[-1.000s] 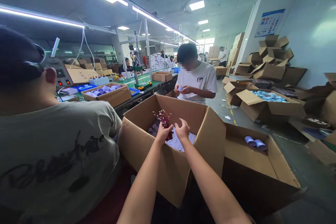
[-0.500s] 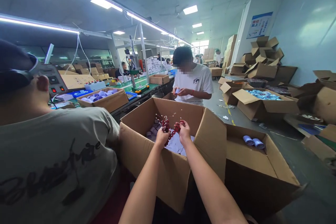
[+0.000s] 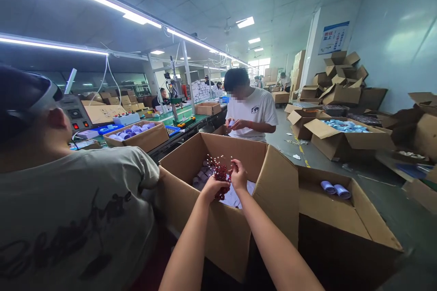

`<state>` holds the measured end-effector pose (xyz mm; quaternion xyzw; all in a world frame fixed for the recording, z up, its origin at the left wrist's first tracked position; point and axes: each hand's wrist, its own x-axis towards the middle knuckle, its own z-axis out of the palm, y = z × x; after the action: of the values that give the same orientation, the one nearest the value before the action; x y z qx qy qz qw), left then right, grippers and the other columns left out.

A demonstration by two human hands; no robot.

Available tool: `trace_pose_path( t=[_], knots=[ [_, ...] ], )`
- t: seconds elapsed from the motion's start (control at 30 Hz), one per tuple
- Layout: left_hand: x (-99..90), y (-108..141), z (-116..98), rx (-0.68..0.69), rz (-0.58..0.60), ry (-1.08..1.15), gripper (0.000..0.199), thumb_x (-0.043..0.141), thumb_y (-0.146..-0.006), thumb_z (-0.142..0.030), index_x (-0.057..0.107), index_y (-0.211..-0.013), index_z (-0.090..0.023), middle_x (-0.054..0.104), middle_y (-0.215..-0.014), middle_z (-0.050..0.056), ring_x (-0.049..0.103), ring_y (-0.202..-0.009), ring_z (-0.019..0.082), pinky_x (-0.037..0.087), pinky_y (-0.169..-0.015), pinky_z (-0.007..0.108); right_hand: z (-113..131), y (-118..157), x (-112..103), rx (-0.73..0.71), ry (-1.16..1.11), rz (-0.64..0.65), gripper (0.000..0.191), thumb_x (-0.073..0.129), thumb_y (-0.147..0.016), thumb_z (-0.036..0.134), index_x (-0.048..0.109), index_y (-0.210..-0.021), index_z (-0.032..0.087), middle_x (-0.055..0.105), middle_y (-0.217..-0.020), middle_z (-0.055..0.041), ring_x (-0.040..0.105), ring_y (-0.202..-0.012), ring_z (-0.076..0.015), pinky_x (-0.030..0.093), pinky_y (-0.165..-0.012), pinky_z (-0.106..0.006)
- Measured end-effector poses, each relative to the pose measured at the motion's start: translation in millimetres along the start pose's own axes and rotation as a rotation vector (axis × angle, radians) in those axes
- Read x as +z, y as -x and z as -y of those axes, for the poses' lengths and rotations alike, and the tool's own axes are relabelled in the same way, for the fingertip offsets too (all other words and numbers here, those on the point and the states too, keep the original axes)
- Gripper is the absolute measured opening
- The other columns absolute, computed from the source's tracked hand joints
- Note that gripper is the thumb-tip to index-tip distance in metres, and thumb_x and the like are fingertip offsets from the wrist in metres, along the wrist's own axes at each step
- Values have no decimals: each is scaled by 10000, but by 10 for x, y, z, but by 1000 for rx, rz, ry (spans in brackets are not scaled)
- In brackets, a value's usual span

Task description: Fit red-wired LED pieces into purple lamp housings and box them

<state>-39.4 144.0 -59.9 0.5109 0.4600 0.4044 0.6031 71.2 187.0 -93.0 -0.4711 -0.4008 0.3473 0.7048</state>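
My left hand (image 3: 210, 188) is closed around a bundle of dark red wires (image 3: 221, 173). Small white tips fan upward from it, and coiled lengths hang below the fingers. Just right of the bundle, my right hand (image 3: 239, 176) pinches at its upper end; what lies between those fingertips seems to be wire from the same bundle, though it is too small to make out clearly. Both hands are over an open cardboard carton (image 3: 227, 236). Inside it, pale purple cylindrical parts (image 3: 201, 176) lie at the left and white sheet material (image 3: 231, 198) lies under my hands.
A second carton (image 3: 336, 218) with two purple cylinders (image 3: 335, 189) stands to the right. A co-worker in grey (image 3: 68, 218) sits close on my left; another in white (image 3: 256, 113) stands across. Behind is a green conveyor bench (image 3: 186, 116) with a carton of purple parts (image 3: 146, 138).
My right hand has shifted from the stretched red strand to the white-tipped upper end of the bundle. The strand between the hands no longer shows. The view has tilted slightly upward.
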Motion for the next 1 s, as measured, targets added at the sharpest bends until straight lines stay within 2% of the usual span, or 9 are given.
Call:
trace_pose_path(
  t=[0.1, 0.3, 0.5, 0.63, 0.83, 1.0],
  knots=[
    [-12, -37, 38, -22, -30, -3, 186, 606, -944, -306, 633, -988, -128, 649, -806, -11, 595, -594, 85, 525, -537, 223, 17, 5, -44, -27, 75, 0, 255, 617, -946, 346, 628, -1128, 168, 662, -1135, -60, 663, -967, -197, 570, -843, -407],
    [5, -114, 108, -22, -198, -23, 196, 607, -942, -298, 624, -1048, -134, 661, -908, 17, 628, -684, 109, 553, -590, 251, -4, -24, -90, 7, 128, -49, 289, 614, -946, 338, 606, -1193, 188, 613, -1264, -81, 628, -1083, -229, 543, -916, -453],
    [17, -101, 127, 5, -211, -9, 201, 607, -943, -298, 622, -1059, -136, 660, -905, 16, 625, -674, 106, 550, -580, 245, -37, 62, 46, 95, 66, 148, 257, 615, -950, 341, 621, -1130, 158, 672, -1082, -52, 675, -879, -171, 590, -755, -357],
    [5, -72, 138, -11, -180, 1, 214, 608, -941, -304, 621, -1076, -138, 664, -943, 27, 639, -718, 121, 563, -617, 269, -22, 130, 58, 95, 59, 196, 244, 619, -948, 337, 626, -1107, 152, 676, -1049, -45, 674, -849, -161, 587, -737, -344],
    [-11, -57, 122, -37, -144, 20, 233, 611, -938, -313, 623, -1092, -138, 669, -991, 43, 654, -777, 140, 577, -666, 298, 26, 197, 13, 79, 127, 144, 220, 626, -940, 339, 646, -1062, 157, 681, -1042, -37, 670, -847, -163, 582, -732, -332],
    [9, -95, 118, -67, -196, 9, 227, 613, -937, -302, 622, -1096, -140, 669, -1007, 45, 658, -793, 145, 581, -678, 306, 39, 149, -31, 90, 143, 35, 239, 623, -943, 337, 633, -1105, 161, 671, -1091, -51, 669, -900, -177, 582, -777, -364]
  ],
)
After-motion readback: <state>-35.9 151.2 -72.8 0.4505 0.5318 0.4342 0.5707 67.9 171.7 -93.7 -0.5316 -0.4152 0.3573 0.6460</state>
